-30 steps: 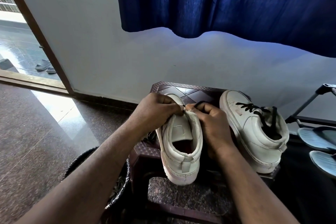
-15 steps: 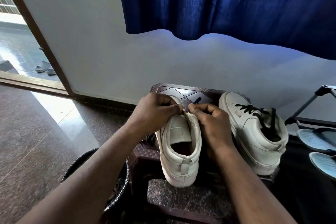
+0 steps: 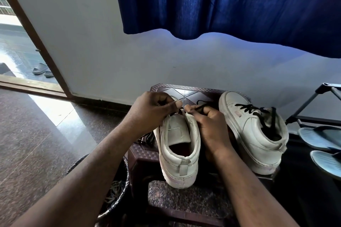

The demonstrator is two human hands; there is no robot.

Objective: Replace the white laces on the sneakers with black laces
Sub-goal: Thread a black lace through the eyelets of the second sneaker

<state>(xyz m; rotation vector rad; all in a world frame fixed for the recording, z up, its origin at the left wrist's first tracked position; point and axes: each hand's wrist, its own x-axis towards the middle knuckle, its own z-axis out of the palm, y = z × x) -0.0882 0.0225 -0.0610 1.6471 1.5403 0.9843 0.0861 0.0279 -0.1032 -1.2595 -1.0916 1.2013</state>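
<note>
Now, by my reading, you are partway through lacing the second shoe. The near sneaker (image 3: 180,153) stands heel toward you at six o'clock on the surface (image 3: 186,92), a dark patterned stool top. Your hands meet at twelve o'clock of the shoe's opening. Your left hand (image 3: 153,110) has its fingers curled, thumb and forefinger closed in a grip at the eyelet edge. Your right hand (image 3: 210,125) pinches the black lace (image 3: 201,106), whose free length runs off toward two o'clock. I cannot tell whether the tip has gone through the eyelet, since your fingertips cover it. The other sneaker (image 3: 252,134), at three o'clock of the near one, has its own black lacing (image 3: 248,108) crossed up the front and looks finished. No white lace shows on either shoe.

The next move calls for a steady feed. Hold the flap firm with the left hand, push the tip through with the right, then draw the slack even before crossing to the opposite eyelet. The lace is limp, so I would keep your grip close to its tip.

The surface stands on a speckled stone floor (image 3: 36,143). A woven basket (image 3: 120,199) sits at eight o'clock of it, with pale strands inside. Behind is a white wall (image 3: 92,42), with a blue curtain (image 3: 230,2) hanging from twelve to two o'clock. An open doorway (image 3: 11,42) lies at ten o'clock, with sandals (image 3: 41,69) outside. A rack (image 3: 313,101) with blue slippers (image 3: 321,137) is at three o'clock.
</note>
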